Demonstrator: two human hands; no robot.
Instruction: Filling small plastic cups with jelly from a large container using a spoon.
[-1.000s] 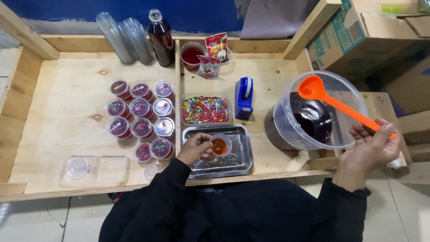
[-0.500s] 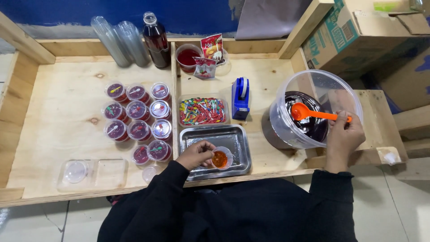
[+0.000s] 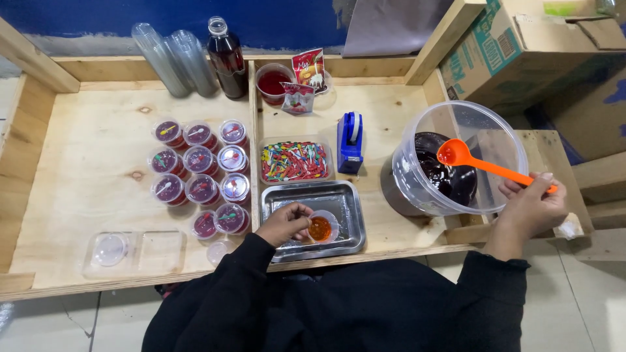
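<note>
Orange plastic ladle [image 3: 486,164], long-handled, gripped at the handle's far end by the closed right hand [image 3: 531,207]; its bowl hangs inside the big clear tub [image 3: 417,133], above the dark syrupy contents [image 3: 443,179]. Judged light and stiff, but liable to drip and tip once loaded, so best held well back on the handle and kept level. Small clear cup [image 3: 321,228], with an orange filling at the bottom, stands in the steel tray [image 3: 339,195] to the left of the tub; the left hand [image 3: 285,223] is curled around its near side, fingers pinching the rim. The cup looks thin, light and easily squashed or knocked over, so a gentle hold at the rim or sides suits it. Beyond the tray, away from the person: a shallow clear box of coloured sprinkles [image 3: 295,161], with a blue tape dispenser [image 3: 350,141] between it and the tub. Left of the tray: a cluster of filled cups [image 3: 199,173], dark purple inside, several lidded. Near the front edge, left of those: loose clear lids [image 3: 111,249]. At the back of the wooden bench [image 3: 78,182]: stacked empty cups [image 3: 173,58] lying on their side, a dark bottle [image 3: 226,58], a bowl of red liquid [image 3: 274,81] and small packets [image 3: 308,68]. Cardboard boxes [image 3: 521,45] sit behind the tub.
</note>
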